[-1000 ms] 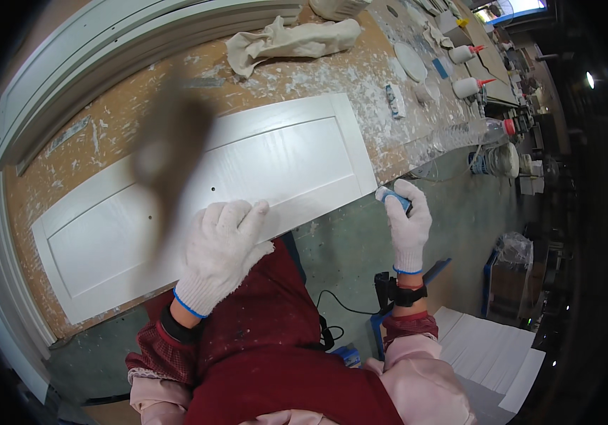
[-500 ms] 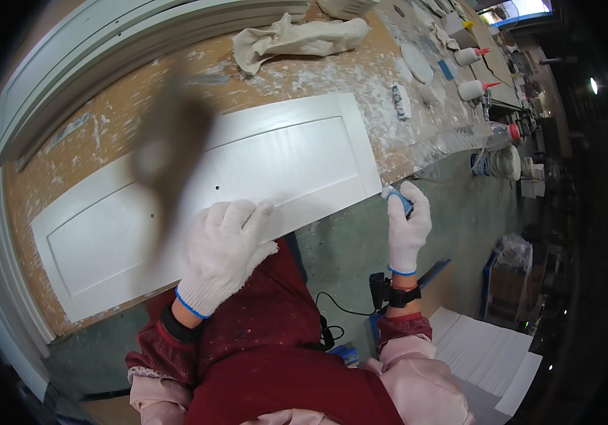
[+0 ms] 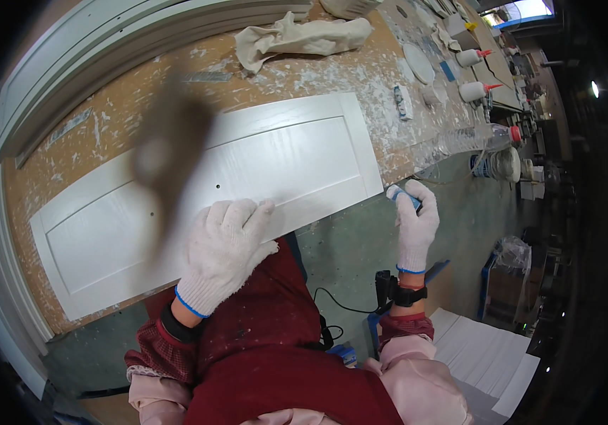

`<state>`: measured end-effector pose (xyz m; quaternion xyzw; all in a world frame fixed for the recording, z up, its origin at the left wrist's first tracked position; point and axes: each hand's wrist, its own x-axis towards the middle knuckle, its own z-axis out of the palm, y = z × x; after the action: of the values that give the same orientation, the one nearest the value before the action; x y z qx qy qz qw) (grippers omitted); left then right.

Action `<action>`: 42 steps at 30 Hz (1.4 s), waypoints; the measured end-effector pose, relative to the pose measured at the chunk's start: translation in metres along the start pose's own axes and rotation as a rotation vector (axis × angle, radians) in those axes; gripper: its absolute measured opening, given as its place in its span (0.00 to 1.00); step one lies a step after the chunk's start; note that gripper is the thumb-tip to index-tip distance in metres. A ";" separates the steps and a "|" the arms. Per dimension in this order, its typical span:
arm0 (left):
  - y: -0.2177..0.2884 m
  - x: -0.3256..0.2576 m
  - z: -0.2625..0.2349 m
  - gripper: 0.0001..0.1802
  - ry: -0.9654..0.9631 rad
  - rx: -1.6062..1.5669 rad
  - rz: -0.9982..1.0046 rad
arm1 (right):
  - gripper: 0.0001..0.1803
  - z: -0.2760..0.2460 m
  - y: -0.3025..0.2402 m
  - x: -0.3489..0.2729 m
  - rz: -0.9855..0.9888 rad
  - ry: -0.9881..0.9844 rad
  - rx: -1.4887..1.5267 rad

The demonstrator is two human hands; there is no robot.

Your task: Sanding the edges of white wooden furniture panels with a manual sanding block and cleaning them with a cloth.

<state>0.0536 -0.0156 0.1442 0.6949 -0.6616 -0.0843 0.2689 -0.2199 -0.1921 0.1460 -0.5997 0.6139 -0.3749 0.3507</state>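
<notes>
A white panel (image 3: 297, 152) with a recessed middle and two small dark holes lies on the worktable. My left hand (image 3: 226, 244), in a white knit glove with a blue cuff, rests flat on the panel's near edge with its fingers stretched out. Just off the panel's right end, my gloved right hand (image 3: 417, 225) pinches a small blue block (image 3: 404, 197) with a whitish end; the fingers hide part of it. A blurred brown shape covers part of the panel's left half.
A crumpled cream cloth (image 3: 304, 41) lies behind the panel on the paint-spattered worktable (image 3: 106, 138). White frame pieces (image 3: 70, 78) stand at the back left. Two red-tipped bottles (image 3: 472, 91), a clear plastic bottle (image 3: 470, 138) and a jar (image 3: 498, 164) are at the right. White boards (image 3: 477, 354) are stacked below.
My right hand has shifted slightly to the right with the blue block still in its fingers. The left hand and the panel have stayed in place.
</notes>
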 end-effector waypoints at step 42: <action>0.001 0.002 -0.004 0.33 -0.026 -0.047 -0.041 | 0.16 0.053 -0.064 0.044 -0.519 -0.416 -0.470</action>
<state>0.0552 -0.0169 0.1485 0.7006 -0.6485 -0.1145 0.2749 -0.1441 -0.2383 0.1780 -0.8616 0.4270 -0.1712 0.2146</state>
